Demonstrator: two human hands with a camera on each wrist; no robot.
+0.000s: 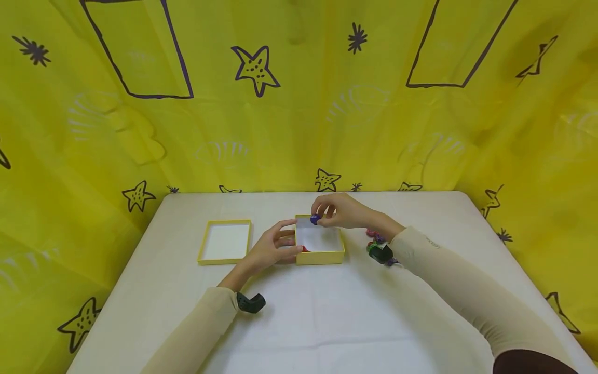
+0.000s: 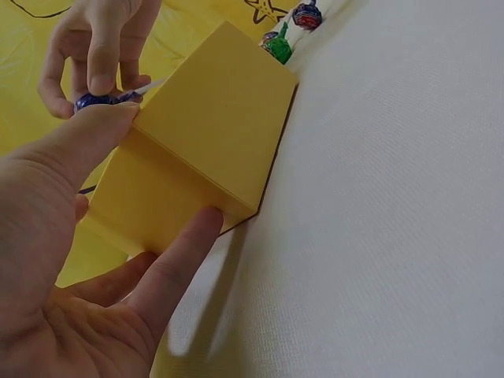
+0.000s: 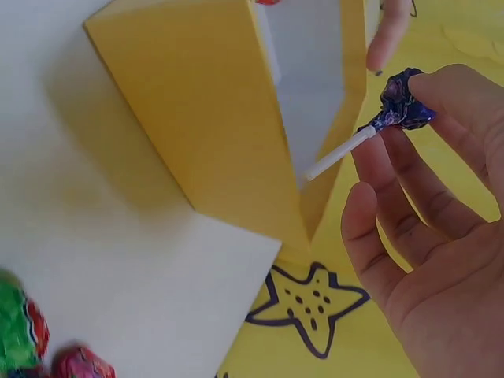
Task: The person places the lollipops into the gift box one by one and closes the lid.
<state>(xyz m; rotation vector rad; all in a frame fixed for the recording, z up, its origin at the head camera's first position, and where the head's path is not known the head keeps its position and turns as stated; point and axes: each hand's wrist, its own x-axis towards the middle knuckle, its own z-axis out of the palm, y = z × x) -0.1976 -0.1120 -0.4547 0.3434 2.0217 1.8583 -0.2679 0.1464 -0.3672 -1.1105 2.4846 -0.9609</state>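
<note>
A lollipop point(image 3: 403, 102) in a dark blue-purple wrapper is pinched between the thumb and fingers of my right hand point(image 1: 344, 210), above the back of the yellow box point(image 1: 320, 258). Its white stick slants toward the box opening in the right wrist view. My left hand point(image 1: 270, 245) holds the box at its left side, thumb over the rim and fingers against the outer wall. Beside that thumb, a small red-wrapped item point(image 1: 305, 249) shows inside the box; its full shape is hidden. The box stands open side up, white within.
To the left lies a shallow yellow-edged lid point(image 1: 225, 241), white side up. Several wrapped lollipops, among them a green one point(image 3: 20, 324) and a pink one point(image 3: 83, 363), lie right of the box, partly behind the right wrist. A yellow patterned curtain point(image 1: 289, 130) surrounds the white table point(image 1: 317, 317).
</note>
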